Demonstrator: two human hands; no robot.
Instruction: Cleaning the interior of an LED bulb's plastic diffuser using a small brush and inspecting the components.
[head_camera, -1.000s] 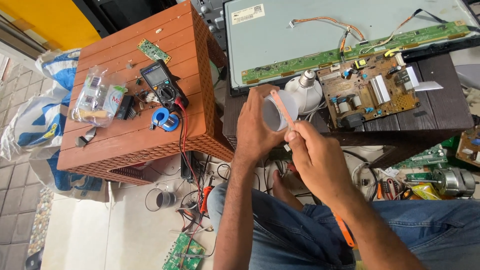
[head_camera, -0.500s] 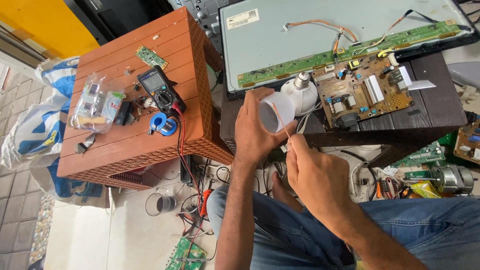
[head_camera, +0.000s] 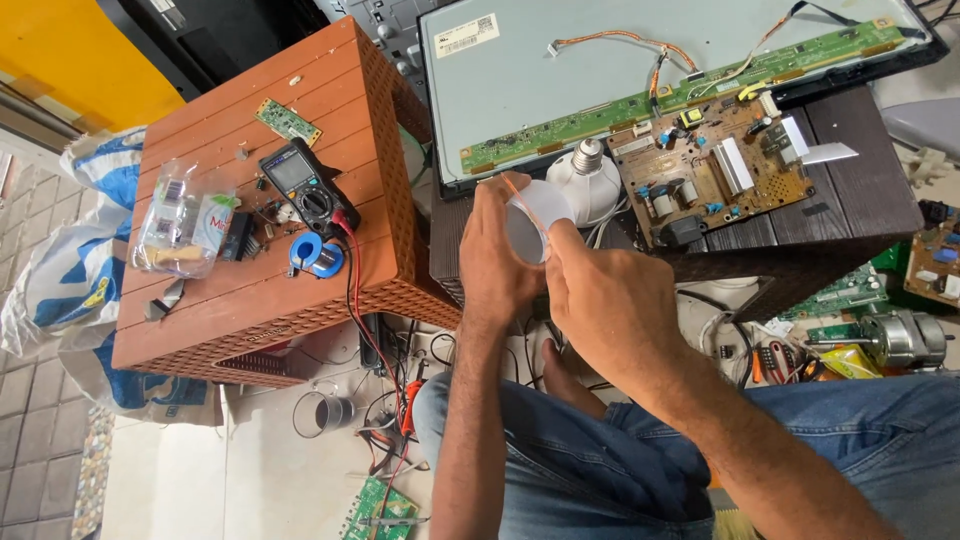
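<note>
My left hand (head_camera: 497, 255) grips a white translucent bulb cover (head_camera: 535, 212) from the left, its open side facing me. My right hand (head_camera: 600, 300) pinches a thin orange stick (head_camera: 514, 190) that lies across the cover's rim, with the fingertips touching the cover's lower right edge. Just behind the cover, a white bulb body with a metal screw base (head_camera: 587, 172) lies on the dark table (head_camera: 850, 205).
A brown power board (head_camera: 712, 168) and a flat screen panel (head_camera: 540, 75) with a green strip board sit on the dark table. The brown slatted stool (head_camera: 250, 290) carries a multimeter (head_camera: 305, 185), a blue solder spool (head_camera: 318, 256) and a plastic bag (head_camera: 185, 220). Cables, boards and a motor (head_camera: 898, 340) litter the floor.
My right hand has risen and closed in on the cover, its fingers now against the rim. The left hand keeps hold of the cover.
</note>
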